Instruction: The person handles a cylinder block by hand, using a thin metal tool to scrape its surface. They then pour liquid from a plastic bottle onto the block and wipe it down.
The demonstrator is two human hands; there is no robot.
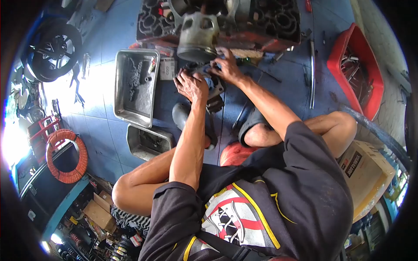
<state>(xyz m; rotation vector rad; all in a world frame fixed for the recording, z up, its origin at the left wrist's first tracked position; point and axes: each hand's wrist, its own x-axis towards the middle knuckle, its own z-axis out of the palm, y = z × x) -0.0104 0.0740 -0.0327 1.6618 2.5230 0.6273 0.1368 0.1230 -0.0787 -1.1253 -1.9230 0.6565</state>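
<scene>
A large piston [197,41] sticks out from the underside of an engine block [274,24], its crown towards me. Just below it, my left hand [193,86] is closed over a greasy metal part with a flat, holed flange [216,90]; the fingers hide much of it. My right hand [227,67] is at the far side of that part, with fingers bent and pinched close to the piston crown. What lies between those fingertips is too small to make out. A small white box [167,68] stands left of my left hand.
A steel tray [155,98] with a chain and small parts lies left, a smaller tray [135,150] nearer. On the right are a long metal bar [312,76], a red bin [363,98] of tools and a cardboard box [370,174]. An orange coil [80,167] is far left.
</scene>
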